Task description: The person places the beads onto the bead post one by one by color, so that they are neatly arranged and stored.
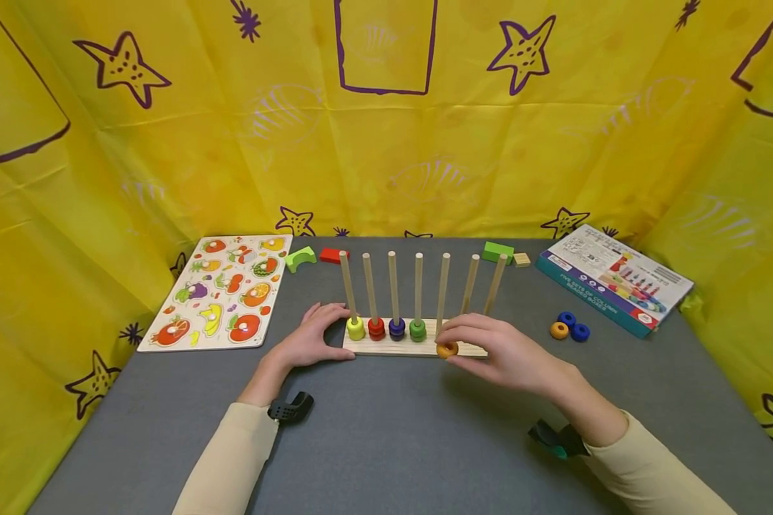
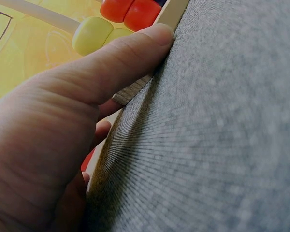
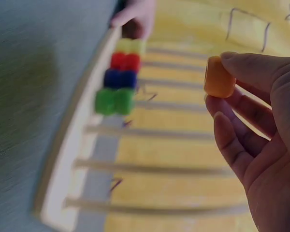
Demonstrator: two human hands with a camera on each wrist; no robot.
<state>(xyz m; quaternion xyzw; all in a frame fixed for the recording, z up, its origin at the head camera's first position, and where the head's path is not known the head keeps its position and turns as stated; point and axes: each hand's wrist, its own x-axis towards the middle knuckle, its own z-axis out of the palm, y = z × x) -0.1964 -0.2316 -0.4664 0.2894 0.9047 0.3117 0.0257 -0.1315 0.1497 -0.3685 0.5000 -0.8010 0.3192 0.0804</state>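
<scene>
My right hand (image 1: 502,350) pinches an orange bead (image 3: 219,78) between thumb and fingertips, in front of the pegs and close over the wooden peg stand (image 1: 393,347). At the stand's left end, my left hand (image 1: 312,336) grips the base, thumb along the front edge (image 2: 135,50) and fingers behind. Several upright pegs rise from the base. From the left, the first four carry two beads each: yellow (image 1: 356,329), red (image 1: 376,329), dark blue (image 1: 396,330) and green (image 1: 417,330). The pegs farther right are bare in the right wrist view.
Two blue beads (image 1: 580,332) and another orange bead (image 1: 559,330) lie at the right, near a boxed set (image 1: 618,279). A fruit puzzle board (image 1: 219,293) lies on the left. Behind the stand are green blocks (image 1: 497,252), a red block (image 1: 332,255) and a small wooden piece (image 1: 521,260).
</scene>
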